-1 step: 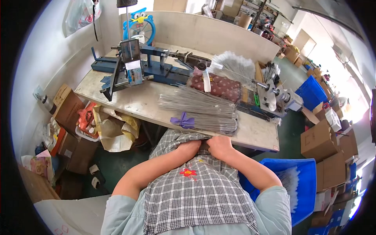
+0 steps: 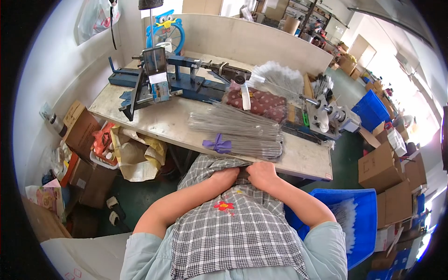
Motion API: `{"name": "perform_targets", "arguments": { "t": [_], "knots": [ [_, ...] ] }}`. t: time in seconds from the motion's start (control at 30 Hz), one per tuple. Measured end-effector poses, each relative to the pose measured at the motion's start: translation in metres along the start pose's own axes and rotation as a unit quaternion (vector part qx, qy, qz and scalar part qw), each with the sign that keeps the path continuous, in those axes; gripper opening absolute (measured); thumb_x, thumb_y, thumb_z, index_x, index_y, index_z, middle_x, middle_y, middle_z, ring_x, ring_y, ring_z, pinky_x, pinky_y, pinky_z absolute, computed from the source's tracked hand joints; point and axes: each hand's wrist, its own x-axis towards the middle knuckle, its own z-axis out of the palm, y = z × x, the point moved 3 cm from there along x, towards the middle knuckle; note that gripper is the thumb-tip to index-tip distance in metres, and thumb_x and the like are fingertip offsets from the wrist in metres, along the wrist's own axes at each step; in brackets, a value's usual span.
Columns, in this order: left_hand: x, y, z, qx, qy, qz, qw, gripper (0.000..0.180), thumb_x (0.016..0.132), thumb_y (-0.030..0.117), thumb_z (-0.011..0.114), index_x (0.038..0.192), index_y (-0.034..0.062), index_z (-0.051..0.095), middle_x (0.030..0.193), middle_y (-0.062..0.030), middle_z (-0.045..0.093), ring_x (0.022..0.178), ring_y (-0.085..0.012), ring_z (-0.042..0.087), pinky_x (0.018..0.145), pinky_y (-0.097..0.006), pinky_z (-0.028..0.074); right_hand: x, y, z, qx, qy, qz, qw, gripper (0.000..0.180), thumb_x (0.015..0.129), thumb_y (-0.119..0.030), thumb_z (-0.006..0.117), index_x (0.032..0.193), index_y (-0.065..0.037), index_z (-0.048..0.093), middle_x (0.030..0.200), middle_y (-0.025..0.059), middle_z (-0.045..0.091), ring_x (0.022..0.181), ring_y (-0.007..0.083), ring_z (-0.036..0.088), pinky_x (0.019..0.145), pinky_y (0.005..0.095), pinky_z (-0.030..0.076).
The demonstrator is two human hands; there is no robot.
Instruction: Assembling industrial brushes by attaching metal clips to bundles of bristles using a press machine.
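Observation:
Both hands are low at my lap, just in front of the table's near edge. My left hand [image 2: 226, 178] is closed, its fingertips tucked into a fold of the black-and-white checked apron [image 2: 233, 238]. Close beside it, my right hand [image 2: 262, 175] is curled in a fist on the same bunched cloth. The apron folds hide part of the fingers. On the table right beyond them lie bundles of thin grey wire rods [image 2: 254, 145], a purple tie [image 2: 217, 143] around the nearest one.
A blue bench machine [image 2: 196, 87] spans the table [image 2: 154, 122], with a motor unit [image 2: 343, 119] at its right end. A brown dotted cushion [image 2: 266, 103] lies before it. White-tufted brushes [image 2: 280, 77] stand behind. A blue bin [image 2: 366, 224] sits at my right, cardboard boxes [image 2: 382, 168] beyond.

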Motion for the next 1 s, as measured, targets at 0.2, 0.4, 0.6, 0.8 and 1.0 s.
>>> {"name": "perform_targets", "arguments": {
  "t": [0.2, 0.4, 0.6, 0.8, 1.0],
  "knots": [
    [-0.001, 0.008, 0.005, 0.100, 0.195, 0.138, 0.966, 0.027, 0.080, 0.011, 0.053, 0.105, 0.0034, 0.057, 0.093, -0.0178, 0.063, 0.083, -0.0313, 0.063, 0.074, -0.038, 0.051, -0.001, 0.001, -0.001, 0.000, 0.027, 0.004, 1.000, 0.014, 0.073, -0.021, 0.063, 0.078, -0.009, 0.070, 0.085, 0.0130, 0.067, 0.081, 0.0296, 0.066, 0.066, 0.0420, 0.052],
    [-0.037, 0.036, -0.035, -0.155, 0.173, 0.023, 0.972, 0.013, 0.087, 0.014, 0.052, 0.085, 0.0018, 0.049, 0.077, -0.0170, 0.062, 0.069, -0.0354, 0.062, 0.059, -0.044, 0.049, -0.006, 0.013, 0.001, 0.003, 0.033, -0.012, 0.999, 0.012, 0.072, -0.010, 0.061, 0.079, -0.007, 0.070, 0.084, 0.0122, 0.067, 0.083, 0.0296, 0.066, 0.067, 0.0408, 0.052],
    [-0.061, 0.012, -0.067, -0.532, 0.136, -0.096, 0.830, 0.018, 0.094, 0.010, 0.049, 0.105, -0.0032, 0.056, 0.088, -0.0103, 0.066, 0.080, -0.0142, 0.066, 0.069, -0.026, 0.054, -0.041, 0.026, -0.003, -0.101, -0.036, -0.138, 0.985, 0.012, 0.070, -0.016, 0.065, 0.081, -0.012, 0.070, 0.100, 0.0101, 0.062, 0.099, 0.0246, 0.059, 0.073, 0.0407, 0.049],
    [-0.070, -0.011, -0.070, -0.608, 0.161, -0.139, 0.765, 0.020, 0.095, 0.012, 0.050, 0.107, -0.0036, 0.055, 0.092, -0.0106, 0.065, 0.078, -0.0161, 0.066, 0.069, -0.027, 0.054, -0.040, 0.012, -0.062, 0.212, 0.158, -0.297, 0.918, 0.010, 0.078, -0.017, 0.064, 0.082, -0.008, 0.068, 0.113, 0.0104, 0.060, 0.100, 0.0242, 0.060, 0.080, 0.0377, 0.050],
    [-0.081, -0.018, -0.079, -0.588, 0.218, -0.133, 0.767, 0.021, 0.094, 0.012, 0.052, 0.108, -0.0031, 0.057, 0.090, -0.0079, 0.065, 0.080, -0.0135, 0.064, 0.069, -0.026, 0.053, 0.033, -0.033, -0.060, 0.563, 0.086, -0.157, 0.807, 0.020, 0.085, -0.023, 0.061, 0.091, -0.004, 0.067, 0.077, 0.0097, 0.065, 0.066, 0.0215, 0.063, 0.062, 0.0318, 0.049]
  ]
}}
